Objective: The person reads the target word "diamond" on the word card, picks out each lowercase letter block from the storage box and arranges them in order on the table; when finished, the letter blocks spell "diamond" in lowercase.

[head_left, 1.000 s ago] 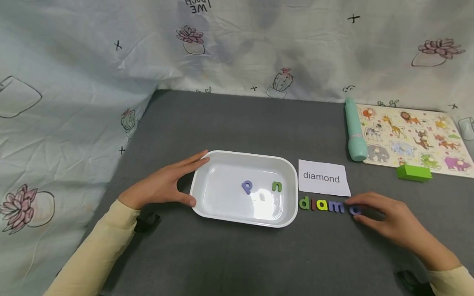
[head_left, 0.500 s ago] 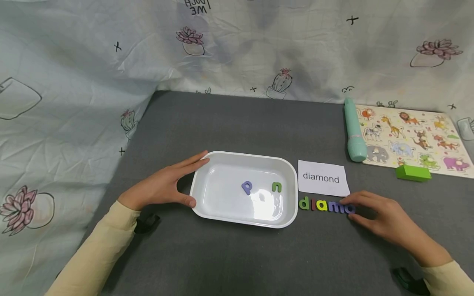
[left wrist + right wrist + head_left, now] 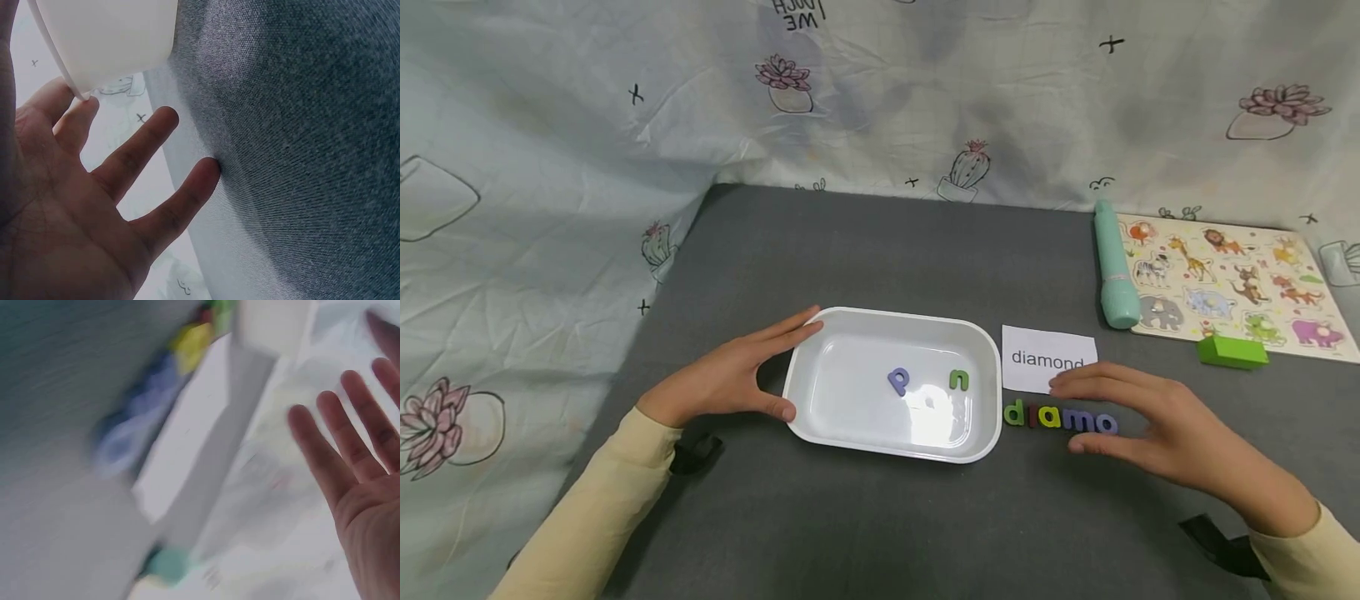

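Note:
A white tray (image 3: 842,383) lies in the middle of the head view. My left hand (image 3: 722,375) spans its left end, fingers extended, with thumb and fingertips touching the rim. Inside the tray are a purple letter (image 3: 898,382), shaped like a p or d, and a green letter n (image 3: 958,380). Right of the tray, colored letters in a row read "diamo", ending in a purple letter o (image 3: 1106,423). Above them is a white card (image 3: 1033,346) printed "diamond". My right hand (image 3: 1180,437) hovers at the row's right end, fingers spread and holding nothing; its fingertips overlap the card's lower corner.
At the back right lies an animal puzzle board (image 3: 1232,279). A teal cylinder (image 3: 1116,275) runs along its left side, and a green block (image 3: 1232,352) sits at its front edge. A patterned cloth (image 3: 865,100) hangs behind the grey tabletop (image 3: 880,250).
My right hand slid the purple letter o leftward against the m, then let it go and moved up and left with its fingers spreading. My left hand and the tray stayed put.

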{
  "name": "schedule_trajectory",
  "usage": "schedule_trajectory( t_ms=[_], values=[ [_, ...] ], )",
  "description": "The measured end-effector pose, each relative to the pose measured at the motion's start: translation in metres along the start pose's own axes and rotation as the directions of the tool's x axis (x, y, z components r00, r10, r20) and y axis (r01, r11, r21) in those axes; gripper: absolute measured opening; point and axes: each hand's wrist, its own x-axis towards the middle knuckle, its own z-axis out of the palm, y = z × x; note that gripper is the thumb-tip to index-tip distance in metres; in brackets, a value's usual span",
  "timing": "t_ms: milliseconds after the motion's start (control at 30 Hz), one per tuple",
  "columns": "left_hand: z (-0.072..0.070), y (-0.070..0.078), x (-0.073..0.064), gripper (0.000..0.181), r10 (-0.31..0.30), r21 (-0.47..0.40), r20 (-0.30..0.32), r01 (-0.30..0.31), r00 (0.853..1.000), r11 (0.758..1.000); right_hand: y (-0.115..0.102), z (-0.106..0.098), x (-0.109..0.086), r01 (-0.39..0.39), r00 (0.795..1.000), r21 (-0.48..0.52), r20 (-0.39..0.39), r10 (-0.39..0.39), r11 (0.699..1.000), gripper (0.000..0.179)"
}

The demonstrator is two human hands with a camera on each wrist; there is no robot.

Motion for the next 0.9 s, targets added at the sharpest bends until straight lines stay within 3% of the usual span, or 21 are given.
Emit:
schedule_trajectory(
  t_ms=[167, 300, 433, 567, 700, 800, 900],
  values=[
    [0.001, -0.002, -0.002, 0.115, 0.001, 0.002, -0.001, -0.001, 1.000, 1.000, -0.014, 0.012, 0.046, 0.100, 0.992, 0.156, 0.057, -0.110, 0.983, 0.062],
    [0.001, -0.002, -0.002, 0.114, 0.005, 0.006, 0.000, -0.005, 1.000, 1.000, -0.013, 0.032, 0.076, 0.159, 0.976, 0.173, 0.122, -0.182, 0.972, 0.059],
    [0.001, -0.003, 0.000, 0.113, 0.018, 0.025, -0.002, -0.018, 1.000, 1.000, -0.009, 0.052, 0.096, 0.187, 0.961, 0.070, 0.195, -0.197, 0.980, 0.056],
    [0.001, -0.005, 0.002, 0.112, 0.036, 0.033, -0.004, -0.035, 0.999, 0.999, -0.009, 0.065, 0.108, 0.145, 0.949, -0.089, 0.294, -0.114, 0.985, 0.052],
    [0.001, -0.004, 0.002, 0.113, 0.041, 0.030, -0.002, -0.041, 0.999, 0.999, -0.008, 0.073, 0.118, 0.159, 0.923, -0.216, 0.378, -0.068, 0.963, 0.052],
    [0.001, -0.003, 0.002, 0.113, 0.048, 0.031, -0.001, -0.048, 0.999, 0.998, -0.009, 0.077, 0.122, 0.177, 0.912, -0.251, 0.406, -0.062, 0.952, 0.054],
    [0.001, -0.002, 0.002, 0.113, 0.042, 0.029, -0.002, -0.042, 0.999, 0.999, -0.009, 0.082, 0.125, 0.167, 0.919, -0.281, 0.391, -0.046, 0.945, 0.056]
  ],
)
